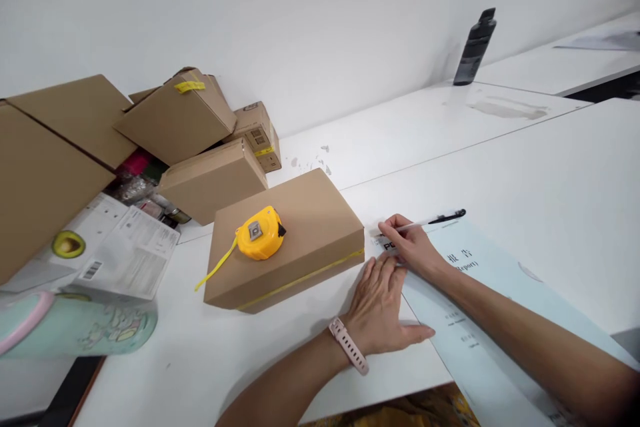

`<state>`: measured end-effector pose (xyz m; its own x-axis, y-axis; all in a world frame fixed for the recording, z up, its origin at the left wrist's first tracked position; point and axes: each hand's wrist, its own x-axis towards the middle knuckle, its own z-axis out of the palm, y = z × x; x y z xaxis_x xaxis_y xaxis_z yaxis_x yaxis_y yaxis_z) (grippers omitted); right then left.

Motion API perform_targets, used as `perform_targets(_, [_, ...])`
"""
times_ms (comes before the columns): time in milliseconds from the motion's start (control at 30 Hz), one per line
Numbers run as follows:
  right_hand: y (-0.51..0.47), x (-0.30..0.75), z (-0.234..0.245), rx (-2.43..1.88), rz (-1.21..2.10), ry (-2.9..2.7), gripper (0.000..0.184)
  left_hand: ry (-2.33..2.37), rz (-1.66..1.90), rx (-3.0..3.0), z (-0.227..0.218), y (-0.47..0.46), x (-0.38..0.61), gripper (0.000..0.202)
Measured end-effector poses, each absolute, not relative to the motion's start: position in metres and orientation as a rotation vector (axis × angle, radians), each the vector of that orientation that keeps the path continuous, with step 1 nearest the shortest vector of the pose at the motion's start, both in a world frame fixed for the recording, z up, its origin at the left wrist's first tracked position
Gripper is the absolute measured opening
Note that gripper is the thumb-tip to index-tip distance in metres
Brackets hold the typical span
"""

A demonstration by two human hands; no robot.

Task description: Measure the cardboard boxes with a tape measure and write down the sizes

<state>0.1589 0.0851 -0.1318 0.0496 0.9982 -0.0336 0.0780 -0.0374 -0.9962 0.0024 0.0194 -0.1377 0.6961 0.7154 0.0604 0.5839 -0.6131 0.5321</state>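
Observation:
Near the top left corner of a pale blue report sheet, my right hand pinches a pen with a clear barrel and a black end. The pen's tip is over the sheet's corner, by some black print. My left hand, with a pink band on the wrist, lies flat with fingers outstretched, partly on the table and at the sheet's left edge. Left of both hands lies a closed cardboard box with yellow tape along its side. On that box rests a yellow tape measure, a short length of its blade drawn out.
Several cardboard boxes are piled at the back left. A white printed carton and a mint green bottle stand at the left. A dark bottle is at the back right. Seams cross the white table.

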Motion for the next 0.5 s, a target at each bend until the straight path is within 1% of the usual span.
perform_targets(67, [0.0833,0.1598,-0.1372,-1.316,1.100,-1.317,0.042,1.025,0.367,2.395,-0.1399,0.0197,0.0032,0.106])
perform_targets(233, [0.0851,0.1651,-0.1432,-1.309,1.183,-1.343,0.043,1.063,0.358,2.380,-0.1408,0.0197,0.0032,0.097])
perform_targets(333, [0.0866,0.1647,-0.1435,-1.351,1.162,-1.325,0.038,1.083,0.317,2.370,-0.1380,0.0191,0.0027,0.097])
perform_targets(500, [0.0844,0.1629,-0.1394,-1.422,0.951,-1.493,0.026,1.073,0.310,2.382,-0.1355,0.0188,0.0024,0.100])
